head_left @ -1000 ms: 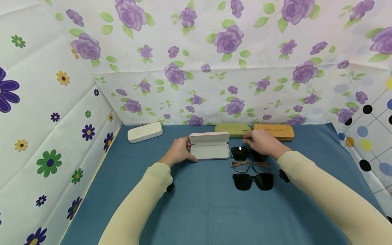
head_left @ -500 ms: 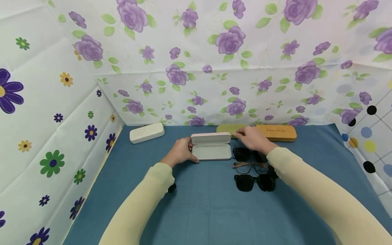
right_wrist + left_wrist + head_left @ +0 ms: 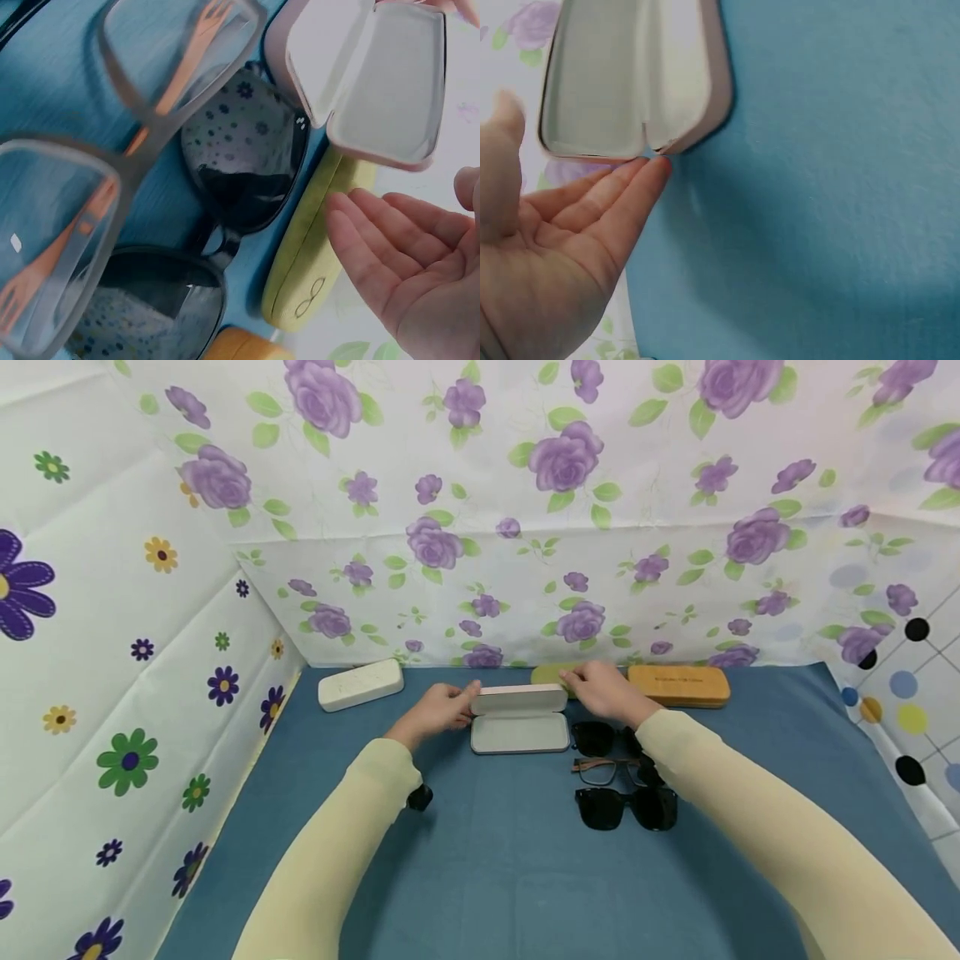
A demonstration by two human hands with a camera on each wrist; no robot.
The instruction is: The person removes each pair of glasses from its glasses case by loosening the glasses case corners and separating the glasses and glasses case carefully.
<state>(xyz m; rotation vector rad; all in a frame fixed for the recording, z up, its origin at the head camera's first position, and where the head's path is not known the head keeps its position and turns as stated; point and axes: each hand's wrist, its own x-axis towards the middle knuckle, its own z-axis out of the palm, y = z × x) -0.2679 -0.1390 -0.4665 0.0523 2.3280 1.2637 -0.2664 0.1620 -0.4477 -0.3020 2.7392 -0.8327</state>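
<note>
The left hand (image 3: 438, 708) was at the left end of a pale glasses case (image 3: 521, 735), which stood with its lid up, and from the head view I saw the right hand (image 3: 606, 687) over a green case (image 3: 550, 676) just behind its other end. An orange case (image 3: 678, 686) lay to the right and a white case (image 3: 361, 686) farther left, on the blue cloth (image 3: 480, 868). Nearer the person lay black sunglasses (image 3: 595, 740), clear glasses (image 3: 582, 766) and larger sunglasses (image 3: 600, 810), one below another. From the left wrist, the fingers looked straight and close together, tips at the case's end by the hinge, thumb apart. From the right wrist, the fingers were loosely extended side by side near the green case; I couldn't tell whether they touched it.
</note>
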